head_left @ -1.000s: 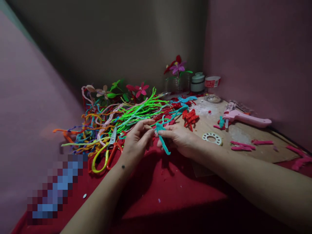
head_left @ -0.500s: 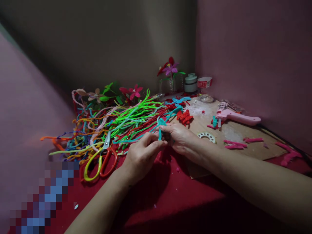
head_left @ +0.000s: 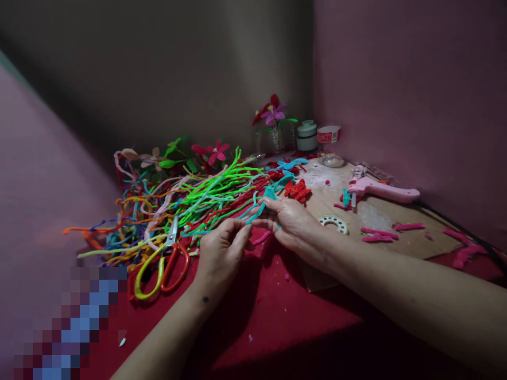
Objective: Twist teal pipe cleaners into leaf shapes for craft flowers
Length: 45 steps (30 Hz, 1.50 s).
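Turquoise piece: a fuzzy bent piece (head_left: pixel 270 193) held up between both hands, to the right of the scissors (head_left: pixel 171 240) and a little beyond them, its wider part at the far end.
Left hand: just right of the scissors, this hand (head_left: pixel 224 243) has thumb and forefinger pinched on a thin strand of it.
Right hand: farther right of the scissors, the hand (head_left: pixel 295 221) grips the wider part, thumb on top.
Stem heap: a tangle of fuzzy stems (head_left: pixel 209 194), bright green uppermost, spreads behind and left of the scissors.
Red bundle: a crumpled red bundle (head_left: pixel 298 191) lies beyond the scissors, to their right.
Cardboard: well right of the scissors, a brown sheet (head_left: pixel 412 247) carries a white holed ring (head_left: pixel 344 228), pink strips (head_left: pixel 379 238) and a pink glue gun (head_left: pixel 390 191).
Flowers: a pink bloom (head_left: pixel 217 153) and, farther right, a purple one (head_left: pixel 274 113) show behind the scissors.
Surface: red cloth (head_left: pixel 277 327) runs under and in front of the scissors.
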Each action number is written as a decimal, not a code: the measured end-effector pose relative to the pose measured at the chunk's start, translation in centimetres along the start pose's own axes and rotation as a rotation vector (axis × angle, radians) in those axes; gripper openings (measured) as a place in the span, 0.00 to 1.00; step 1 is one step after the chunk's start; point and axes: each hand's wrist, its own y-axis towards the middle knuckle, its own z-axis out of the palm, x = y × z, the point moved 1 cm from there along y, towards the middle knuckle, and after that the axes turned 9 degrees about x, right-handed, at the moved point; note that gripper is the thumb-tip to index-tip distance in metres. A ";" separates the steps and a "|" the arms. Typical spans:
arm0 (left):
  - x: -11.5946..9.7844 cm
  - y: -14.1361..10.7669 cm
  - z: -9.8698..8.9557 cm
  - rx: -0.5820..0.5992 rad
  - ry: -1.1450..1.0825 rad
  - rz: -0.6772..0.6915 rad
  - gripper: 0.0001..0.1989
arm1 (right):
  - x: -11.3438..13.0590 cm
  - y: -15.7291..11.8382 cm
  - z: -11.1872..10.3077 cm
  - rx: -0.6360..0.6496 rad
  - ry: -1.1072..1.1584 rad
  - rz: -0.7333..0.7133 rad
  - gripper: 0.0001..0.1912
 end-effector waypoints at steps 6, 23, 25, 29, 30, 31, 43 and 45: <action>0.7 -0.1 -0.1 -0.087 0.700 0.328 0.09 | 0.0 0.0 0.0 -0.031 0.006 0.001 0.07; -0.2 -1.1 -0.1 0.125 0.807 0.454 0.11 | -0.5 -0.3 0.2 -0.046 -0.202 0.236 0.07; -0.7 -1.3 -0.1 0.153 0.714 0.412 0.12 | -0.4 -0.3 0.2 -0.045 -0.214 0.239 0.07; -1.7 -1.8 -1.2 0.453 0.397 0.437 0.11 | 0.2 -0.2 0.1 -0.046 -0.189 0.174 0.09; -1.8 -1.9 -1.7 0.483 0.325 0.433 0.11 | 0.3 -0.2 0.1 -0.041 -0.178 0.155 0.09; -1.7 -1.8 -2.2 0.446 0.261 0.419 0.10 | 0.5 -0.1 0.0 -0.027 -0.169 0.147 0.09; 1.5 0.4 -2.0 0.127 0.346 0.576 0.10 | -0.5 -0.5 0.1 0.194 -0.153 0.275 0.08; 1.8 0.3 -1.7 0.104 0.346 0.594 0.09 | -0.7 -0.6 0.1 0.188 -0.146 0.281 0.09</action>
